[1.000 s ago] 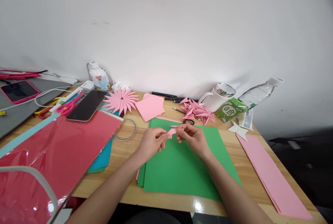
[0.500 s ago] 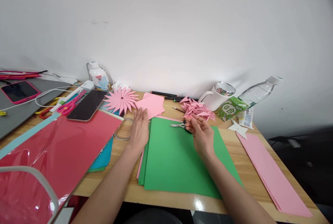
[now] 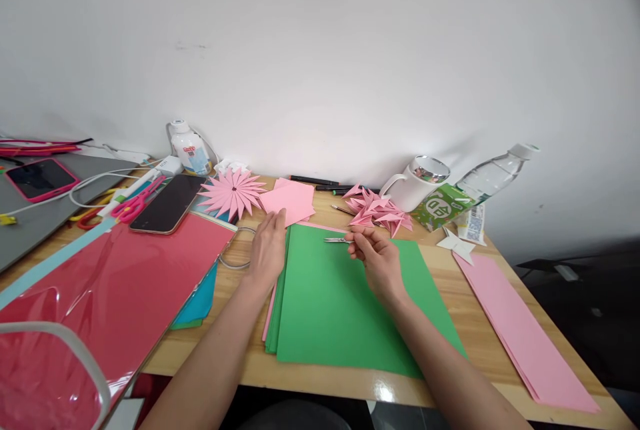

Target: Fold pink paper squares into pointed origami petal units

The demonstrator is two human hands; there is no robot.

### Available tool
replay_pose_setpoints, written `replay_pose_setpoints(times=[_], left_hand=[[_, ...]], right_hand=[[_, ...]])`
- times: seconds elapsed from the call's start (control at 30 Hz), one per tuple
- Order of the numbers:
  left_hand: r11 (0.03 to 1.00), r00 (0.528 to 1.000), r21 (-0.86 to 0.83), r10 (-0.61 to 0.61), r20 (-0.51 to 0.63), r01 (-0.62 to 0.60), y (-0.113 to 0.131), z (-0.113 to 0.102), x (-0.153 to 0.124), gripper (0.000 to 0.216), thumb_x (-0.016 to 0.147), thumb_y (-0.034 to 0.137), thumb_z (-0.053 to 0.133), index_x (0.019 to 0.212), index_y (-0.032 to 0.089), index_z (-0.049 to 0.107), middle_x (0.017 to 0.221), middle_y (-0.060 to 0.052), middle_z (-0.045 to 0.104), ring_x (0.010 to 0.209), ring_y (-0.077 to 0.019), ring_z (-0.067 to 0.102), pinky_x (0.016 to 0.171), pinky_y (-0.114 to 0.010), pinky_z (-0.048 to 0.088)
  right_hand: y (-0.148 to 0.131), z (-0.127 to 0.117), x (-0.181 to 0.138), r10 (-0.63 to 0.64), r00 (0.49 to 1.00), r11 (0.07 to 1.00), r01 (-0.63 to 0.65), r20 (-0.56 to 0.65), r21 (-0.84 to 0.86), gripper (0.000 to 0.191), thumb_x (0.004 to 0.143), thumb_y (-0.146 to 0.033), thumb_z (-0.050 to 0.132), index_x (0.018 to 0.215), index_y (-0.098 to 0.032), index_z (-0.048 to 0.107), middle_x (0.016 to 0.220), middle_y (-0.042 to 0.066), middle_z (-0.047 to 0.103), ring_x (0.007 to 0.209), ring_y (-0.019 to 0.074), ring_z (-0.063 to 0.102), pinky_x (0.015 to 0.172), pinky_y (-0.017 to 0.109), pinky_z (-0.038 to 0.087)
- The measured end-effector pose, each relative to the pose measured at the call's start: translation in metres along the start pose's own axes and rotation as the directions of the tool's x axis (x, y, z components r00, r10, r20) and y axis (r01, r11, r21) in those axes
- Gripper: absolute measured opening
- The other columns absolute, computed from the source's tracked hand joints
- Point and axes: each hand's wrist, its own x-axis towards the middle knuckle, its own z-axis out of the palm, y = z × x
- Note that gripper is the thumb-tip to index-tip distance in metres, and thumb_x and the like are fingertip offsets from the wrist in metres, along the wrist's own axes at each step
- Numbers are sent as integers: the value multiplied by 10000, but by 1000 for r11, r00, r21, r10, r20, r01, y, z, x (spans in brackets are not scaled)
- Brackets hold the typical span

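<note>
My left hand (image 3: 267, 249) lies flat with fingers stretched out at the left edge of the green paper stack (image 3: 345, 310), its fingertips touching the pile of pink paper squares (image 3: 293, 200). My right hand (image 3: 376, 258) rests on the green paper with fingers curled over the handles of small scissors (image 3: 336, 240); only the blades show, pointing left. A heap of folded pink paper points (image 3: 380, 210) lies just beyond the right hand. A finished pink paper flower (image 3: 233, 191) sits beyond the left hand.
A red plastic folder (image 3: 110, 277), a black phone (image 3: 167, 203), pink scissors (image 3: 135, 200) and a laptop (image 3: 35, 210) fill the left. A white mug (image 3: 415, 183), green carton (image 3: 443, 207), water bottle (image 3: 493, 177), white paper star (image 3: 457, 245) and pink strips (image 3: 520, 330) are on the right.
My hands let go of the small pink piece and parted. The left went to the pink squares; the right reached to the heap of folded points, then drew back onto the scissors.
</note>
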Motion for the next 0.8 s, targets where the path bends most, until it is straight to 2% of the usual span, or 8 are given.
replay_pose_setpoints(times=[0.1,0.2,0.33,0.47,0.57,0.67,0.8], left_hand=[[999,1000,-42,18,12,-17,-3,5,0,446,834,57,347,1271,53,438,1182,-208,574,1127,-280,521,915,-408,438],[998,999,-57,-27,44,30,-2,4,-1,468,817,35,335,1274,41,434,1096,-208,618,1029,-278,577,820,-373,478],[990,991,-54,-132,31,134,1,-3,-1,469,828,71,382,1296,63,417,907,-168,668,817,-263,636,688,-336,477],[987,986,-38,-161,-37,159,4,-9,-1,447,829,97,404,1273,56,422,813,-133,677,712,-241,626,627,-325,454],[974,973,-71,-220,-73,215,5,-11,-1,355,799,116,456,1144,83,528,780,-102,675,682,-222,616,608,-308,444],[941,948,-200,-299,-110,274,4,-12,0,266,736,113,531,992,119,601,733,-61,658,664,-200,602,623,-300,446],[912,928,-328,-319,-190,246,0,-12,5,79,715,128,566,714,148,643,698,-49,637,684,-190,572,656,-308,452]], right_hand=[[3,1,0,69,994,996,-64,85,-61,314,666,-407,693,848,-160,625,727,36,670,553,108,567,524,249,484],[6,2,0,96,988,984,-77,117,-159,316,624,-407,714,804,-157,644,766,52,671,641,142,599,565,273,513],[12,-1,3,-7,997,961,28,76,-274,287,638,-362,698,847,-168,663,872,67,669,810,186,615,702,326,532],[17,-6,7,-118,990,929,136,74,-343,238,675,-331,663,852,-172,668,995,84,659,938,210,603,850,373,486],[18,-7,8,-121,990,935,139,76,-326,247,688,-339,654,867,-170,663,970,82,667,904,204,617,866,388,474],[17,-5,7,-98,992,951,115,74,-286,268,684,-352,669,886,-176,661,930,74,674,880,205,623,863,398,478],[14,-1,3,-49,992,982,69,118,-178,294,679,-374,686,899,-186,638,877,57,665,794,196,642,812,403,508]])
